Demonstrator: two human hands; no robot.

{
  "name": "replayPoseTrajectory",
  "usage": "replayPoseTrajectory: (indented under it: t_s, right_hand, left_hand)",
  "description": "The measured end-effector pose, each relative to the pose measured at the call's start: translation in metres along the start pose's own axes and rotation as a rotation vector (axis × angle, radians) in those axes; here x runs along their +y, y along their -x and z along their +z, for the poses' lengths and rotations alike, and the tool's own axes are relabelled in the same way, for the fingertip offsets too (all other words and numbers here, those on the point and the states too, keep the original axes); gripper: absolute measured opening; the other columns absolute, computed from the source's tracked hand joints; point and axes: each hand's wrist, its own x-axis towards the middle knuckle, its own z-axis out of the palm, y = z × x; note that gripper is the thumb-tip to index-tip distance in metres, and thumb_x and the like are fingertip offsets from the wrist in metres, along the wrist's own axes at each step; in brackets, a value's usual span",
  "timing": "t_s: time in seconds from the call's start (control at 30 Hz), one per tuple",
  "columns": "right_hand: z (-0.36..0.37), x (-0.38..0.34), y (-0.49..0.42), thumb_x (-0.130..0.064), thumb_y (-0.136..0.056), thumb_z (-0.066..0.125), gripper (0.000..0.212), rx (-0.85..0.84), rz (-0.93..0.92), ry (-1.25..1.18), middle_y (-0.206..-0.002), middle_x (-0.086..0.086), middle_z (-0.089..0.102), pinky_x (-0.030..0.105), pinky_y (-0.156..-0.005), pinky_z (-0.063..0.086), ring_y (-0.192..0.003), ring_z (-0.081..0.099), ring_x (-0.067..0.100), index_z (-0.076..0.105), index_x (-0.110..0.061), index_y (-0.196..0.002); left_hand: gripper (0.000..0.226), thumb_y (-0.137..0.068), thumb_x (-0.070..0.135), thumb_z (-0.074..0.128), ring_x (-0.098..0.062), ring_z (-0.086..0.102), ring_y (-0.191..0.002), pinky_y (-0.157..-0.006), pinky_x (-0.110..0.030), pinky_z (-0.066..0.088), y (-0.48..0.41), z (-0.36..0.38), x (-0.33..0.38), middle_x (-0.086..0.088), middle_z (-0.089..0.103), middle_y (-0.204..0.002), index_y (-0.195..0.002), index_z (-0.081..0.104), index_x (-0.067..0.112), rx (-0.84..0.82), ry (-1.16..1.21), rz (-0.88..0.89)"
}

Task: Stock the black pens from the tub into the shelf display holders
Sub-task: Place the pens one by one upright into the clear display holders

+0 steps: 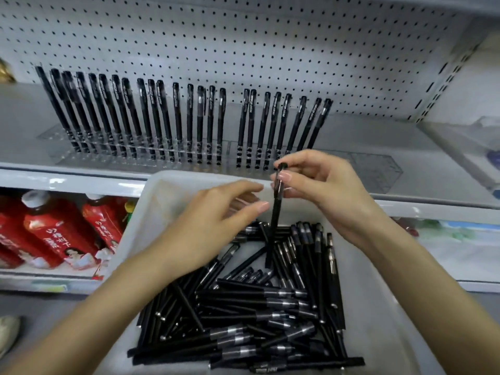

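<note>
Pegboard-backed shelf (27, 117) | pen (276, 212) upright over tub's (162, 190) far edge, cap end pinched by right hand (324, 190) | left hand (216, 220) just beside, fingers relaxed, holding nothing | loose pens (257, 307) heaped in tub | stocked pens (176, 115) in clear holders (373, 169) along shelf front, right end behind hands | juice bottles (62, 234) on lower-left shelf.

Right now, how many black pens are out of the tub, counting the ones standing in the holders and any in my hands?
Standing pens in the shelf holders: 24
Held pen, pinched by the right hand: 1
Total out of the tub: 25
The pile in the tub is too tangled to count.
</note>
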Motion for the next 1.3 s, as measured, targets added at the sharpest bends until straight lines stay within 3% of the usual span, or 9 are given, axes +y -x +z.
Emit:
replayPoseTrajectory:
  t_s: [0.17,0.27,0.47,0.57,0.63,0.77,0.97,1.13,1.3]
  right_hand:
    - [-0.008,-0.021,-0.003,-0.003,-0.084,0.064,0.015,0.024,-0.094,-0.031,-0.094,0.013,0.072,0.030,-0.077,0.057,-0.091,0.069,0.023,0.067,-0.009,-0.097]
    - [-0.015,-0.026,-0.003,-0.003,-0.082,0.066,0.018,0.056,-0.096,-0.043,-0.093,0.014,0.071,0.028,-0.073,0.057,-0.086,0.068,0.020,0.066,-0.004,-0.100]
    - [-0.041,-0.038,-0.005,-0.004,-0.078,0.068,0.017,0.080,-0.098,0.079,-0.087,0.010,0.072,0.028,-0.070,0.058,-0.080,0.069,0.018,0.067,-0.005,-0.095]
    - [-0.070,-0.059,-0.016,-0.004,-0.081,0.065,0.016,0.227,-0.151,0.061,-0.090,0.002,0.072,0.026,-0.072,0.058,-0.086,0.070,0.015,0.064,-0.010,-0.096]
    - [-0.091,-0.071,-0.028,-0.002,-0.084,0.063,0.015,0.354,-0.199,0.051,-0.089,-0.002,0.072,0.024,-0.073,0.057,-0.090,0.070,0.016,0.063,-0.012,-0.095]
    - [-0.111,-0.063,-0.053,0.004,-0.083,0.064,0.017,0.428,-0.233,0.096,-0.078,-0.004,0.072,0.026,-0.073,0.056,-0.088,0.069,0.018,0.064,-0.012,-0.086]
    - [-0.110,-0.040,-0.069,0.003,-0.084,0.065,0.015,0.377,-0.215,0.154,-0.095,0.010,0.067,0.025,-0.076,0.056,-0.098,0.066,0.025,0.061,-0.011,-0.089]
    - [-0.106,-0.033,-0.077,0.000,-0.085,0.064,0.018,0.350,-0.208,0.198,-0.094,0.015,0.066,0.024,-0.077,0.056,-0.086,0.068,0.018,0.060,0.001,-0.102]
    - [-0.108,-0.041,-0.079,0.002,-0.084,0.065,0.014,0.385,-0.261,0.166,-0.094,0.012,0.067,0.024,-0.074,0.056,-0.094,0.068,0.024,0.062,-0.010,-0.089]
  left_hand:
    - [0.015,-0.088,0.021,0.065,-0.007,0.068,-0.085,-0.086,-0.033,0.053,-0.016,0.021,0.018,0.003,0.073,-0.088,-0.100,0.066,0.028,-0.018,0.134,0.002]
    - [0.021,-0.086,0.008,0.064,-0.011,0.070,-0.074,-0.076,-0.030,0.056,-0.026,0.029,0.028,0.000,0.073,-0.077,-0.088,0.066,0.029,0.029,0.229,-0.040]
    - [0.007,-0.086,0.027,0.066,-0.001,0.067,-0.076,-0.078,-0.031,0.055,-0.046,0.037,0.038,0.010,0.072,-0.080,-0.091,0.069,0.025,0.105,-0.023,0.018]
    - [0.035,-0.091,0.047,0.048,-0.004,0.062,-0.096,-0.084,-0.032,0.052,-0.050,0.031,0.040,0.015,0.067,-0.107,-0.115,0.063,0.027,0.158,-0.415,0.104]
    - [0.047,-0.092,0.049,0.039,-0.011,0.060,-0.105,-0.086,-0.031,0.050,-0.052,0.027,0.036,0.009,0.062,-0.119,-0.126,0.057,0.022,0.168,-0.623,0.164]
    - [0.050,-0.089,0.046,0.046,-0.023,0.060,-0.108,-0.092,-0.037,0.047,-0.059,0.027,0.013,-0.005,0.064,-0.117,-0.123,0.059,0.010,0.202,-0.876,0.249]
    - [0.059,-0.090,0.052,0.032,-0.026,0.061,-0.105,-0.093,-0.044,0.046,-0.063,0.032,-0.006,-0.009,0.063,-0.116,-0.119,0.060,0.009,0.162,-0.995,0.206]
    - [0.062,-0.089,0.054,0.030,-0.027,0.062,-0.100,-0.087,-0.043,0.050,-0.064,0.031,-0.009,-0.009,0.065,-0.109,-0.117,0.061,0.009,0.124,-1.046,0.199]
    - [0.062,-0.089,0.056,0.029,-0.025,0.062,-0.103,-0.090,-0.043,0.049,-0.065,0.029,-0.007,-0.007,0.064,-0.110,-0.118,0.060,0.011,0.101,-1.058,0.180]
